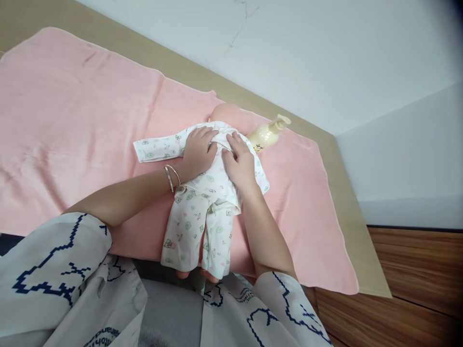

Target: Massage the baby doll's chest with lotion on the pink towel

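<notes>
A bald baby doll (226, 114) in a white top (208, 180) and white trousers (184, 231) with small green and pink prints lies stretched out, its feet toward me. No face shows on it. My left hand (198, 150) rests on the left of the doll's upper body, fingers laid over the fabric and thumb apart. On the other side my right hand (240, 161) lies on the top, its fingers slightly bent and spread from the thumb. Between the two hands the cloth is creased. One sleeve (159, 148) reaches out to the left.
Beside the doll's head a cream pump bottle (265, 135) leans over on the pink blanket (90, 111). Under the blanket is a tan table (349, 217), with a white wall (289, 53) behind it. Wooden flooring (415, 265) shows at the lower right.
</notes>
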`<state>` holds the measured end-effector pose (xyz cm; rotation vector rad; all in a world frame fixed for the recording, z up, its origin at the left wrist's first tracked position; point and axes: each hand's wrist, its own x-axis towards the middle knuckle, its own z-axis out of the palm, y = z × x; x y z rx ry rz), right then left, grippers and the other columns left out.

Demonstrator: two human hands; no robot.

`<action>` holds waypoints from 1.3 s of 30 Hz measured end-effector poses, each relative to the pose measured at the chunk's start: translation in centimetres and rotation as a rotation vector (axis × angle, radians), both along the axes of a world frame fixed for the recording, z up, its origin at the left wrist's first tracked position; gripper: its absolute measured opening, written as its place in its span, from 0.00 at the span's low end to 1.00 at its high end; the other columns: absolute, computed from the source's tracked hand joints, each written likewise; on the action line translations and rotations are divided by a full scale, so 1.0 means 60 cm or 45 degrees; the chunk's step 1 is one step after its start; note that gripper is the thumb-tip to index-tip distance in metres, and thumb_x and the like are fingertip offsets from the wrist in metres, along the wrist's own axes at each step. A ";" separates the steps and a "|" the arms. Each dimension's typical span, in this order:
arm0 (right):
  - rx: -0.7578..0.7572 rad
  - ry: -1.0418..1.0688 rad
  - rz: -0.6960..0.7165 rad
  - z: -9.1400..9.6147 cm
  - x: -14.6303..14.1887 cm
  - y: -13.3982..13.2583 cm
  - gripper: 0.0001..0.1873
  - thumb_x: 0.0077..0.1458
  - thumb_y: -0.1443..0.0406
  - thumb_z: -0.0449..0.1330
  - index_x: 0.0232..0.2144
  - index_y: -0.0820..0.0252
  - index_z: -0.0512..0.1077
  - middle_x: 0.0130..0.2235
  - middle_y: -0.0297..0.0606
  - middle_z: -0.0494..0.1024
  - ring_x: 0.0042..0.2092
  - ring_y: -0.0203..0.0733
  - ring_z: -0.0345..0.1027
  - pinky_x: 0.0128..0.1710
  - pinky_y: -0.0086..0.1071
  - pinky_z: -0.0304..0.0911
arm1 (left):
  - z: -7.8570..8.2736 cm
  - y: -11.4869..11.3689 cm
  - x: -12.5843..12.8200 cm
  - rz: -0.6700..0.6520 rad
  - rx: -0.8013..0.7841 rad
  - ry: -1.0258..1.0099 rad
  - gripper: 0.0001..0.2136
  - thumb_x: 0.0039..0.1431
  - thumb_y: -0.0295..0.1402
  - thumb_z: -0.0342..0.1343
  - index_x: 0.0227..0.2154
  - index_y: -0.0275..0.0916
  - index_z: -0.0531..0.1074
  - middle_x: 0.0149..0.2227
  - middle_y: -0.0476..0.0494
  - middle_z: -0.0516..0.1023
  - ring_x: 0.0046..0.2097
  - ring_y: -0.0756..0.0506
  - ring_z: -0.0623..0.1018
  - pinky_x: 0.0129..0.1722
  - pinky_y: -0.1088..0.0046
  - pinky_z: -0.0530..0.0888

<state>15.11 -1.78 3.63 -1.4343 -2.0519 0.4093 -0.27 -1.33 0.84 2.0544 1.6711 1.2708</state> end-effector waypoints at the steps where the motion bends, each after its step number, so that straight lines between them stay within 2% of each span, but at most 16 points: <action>1: 0.009 0.046 -0.032 -0.003 0.002 0.002 0.27 0.61 0.60 0.52 0.62 0.55 0.68 0.69 0.42 0.64 0.72 0.51 0.53 0.71 0.60 0.48 | 0.000 0.000 0.000 -0.003 -0.006 0.006 0.20 0.63 0.28 0.45 0.54 0.39 0.73 0.58 0.41 0.76 0.62 0.41 0.71 0.67 0.58 0.64; 4: 0.022 0.120 -0.086 -0.012 0.006 0.008 0.27 0.61 0.60 0.51 0.61 0.59 0.68 0.68 0.45 0.65 0.71 0.49 0.55 0.71 0.57 0.49 | 0.001 0.000 0.000 -0.006 -0.024 0.012 0.19 0.64 0.28 0.45 0.53 0.38 0.74 0.59 0.39 0.75 0.63 0.41 0.70 0.68 0.57 0.63; 9: 0.036 0.197 -0.109 -0.022 0.006 0.014 0.25 0.62 0.61 0.50 0.59 0.54 0.71 0.66 0.40 0.69 0.69 0.47 0.59 0.71 0.58 0.50 | -0.002 0.001 0.001 -0.003 -0.020 -0.032 0.16 0.64 0.28 0.47 0.49 0.39 0.77 0.58 0.41 0.77 0.62 0.42 0.72 0.67 0.58 0.64; 15: 0.119 0.224 -0.159 -0.027 -0.002 0.009 0.22 0.65 0.61 0.49 0.56 0.54 0.75 0.63 0.41 0.73 0.67 0.47 0.63 0.70 0.57 0.54 | -0.006 -0.003 -0.002 -0.003 0.043 -0.075 0.16 0.68 0.29 0.44 0.48 0.40 0.77 0.55 0.44 0.79 0.60 0.45 0.73 0.66 0.62 0.65; 18: 0.167 0.268 -0.189 -0.027 -0.011 0.006 0.21 0.66 0.61 0.48 0.54 0.55 0.76 0.61 0.42 0.75 0.66 0.46 0.65 0.68 0.56 0.57 | -0.001 -0.004 -0.005 -0.017 0.068 -0.095 0.17 0.70 0.30 0.42 0.49 0.39 0.76 0.53 0.43 0.80 0.58 0.45 0.74 0.64 0.63 0.66; 22: 0.217 0.459 -0.205 -0.024 -0.025 0.010 0.18 0.64 0.61 0.53 0.48 0.56 0.80 0.56 0.41 0.80 0.62 0.45 0.70 0.68 0.51 0.59 | 0.007 0.003 -0.011 -0.019 0.137 -0.125 0.17 0.71 0.33 0.42 0.47 0.39 0.77 0.48 0.43 0.82 0.52 0.43 0.77 0.59 0.63 0.69; 30: 0.207 0.708 -0.200 -0.033 -0.036 0.026 0.14 0.57 0.66 0.58 0.41 0.54 0.82 0.51 0.35 0.83 0.59 0.44 0.74 0.67 0.50 0.61 | 0.006 0.020 -0.022 0.034 0.278 -0.186 0.14 0.66 0.29 0.48 0.43 0.40 0.79 0.44 0.45 0.84 0.47 0.44 0.80 0.54 0.64 0.72; 39: 0.259 0.869 -0.211 -0.039 -0.034 0.021 0.09 0.52 0.67 0.61 0.34 0.56 0.81 0.45 0.38 0.86 0.53 0.45 0.78 0.63 0.50 0.67 | -0.006 0.022 -0.026 0.009 0.382 -0.192 0.11 0.61 0.27 0.51 0.37 0.40 0.81 0.40 0.44 0.85 0.47 0.42 0.81 0.52 0.60 0.75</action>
